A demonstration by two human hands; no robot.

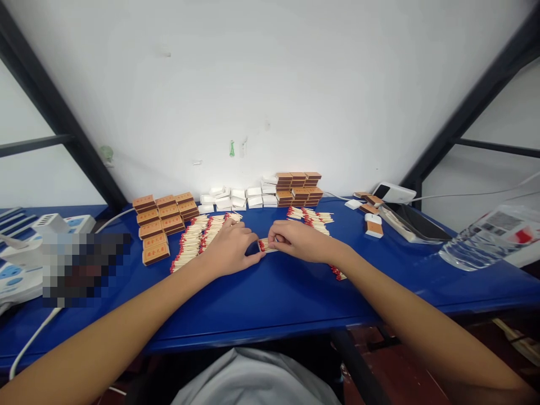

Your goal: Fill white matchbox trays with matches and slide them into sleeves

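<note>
A small matchbox tray [264, 245] with red match heads showing in it lies on the table between my hands. My left hand [232, 247] holds its left end, thumb along the near side and fingers at the far side. Over the tray's right part, my right hand [297, 239] has its fingers curled and pinched together. What sits between those fingertips is hidden. Loose matches with red heads [189, 244] are spread beside and behind my left hand. More loose matches [317, 220] lie behind my right hand, and some [337, 273] show in front of its wrist.
Orange matchboxes [155, 247] are stacked at left, others [298, 190] by the wall. White trays [232, 198] stand between them. On the right are loose boxes [373, 228], a white device [394, 192] and a plastic bottle [485, 236]. A power strip [80, 224] occupies the left side.
</note>
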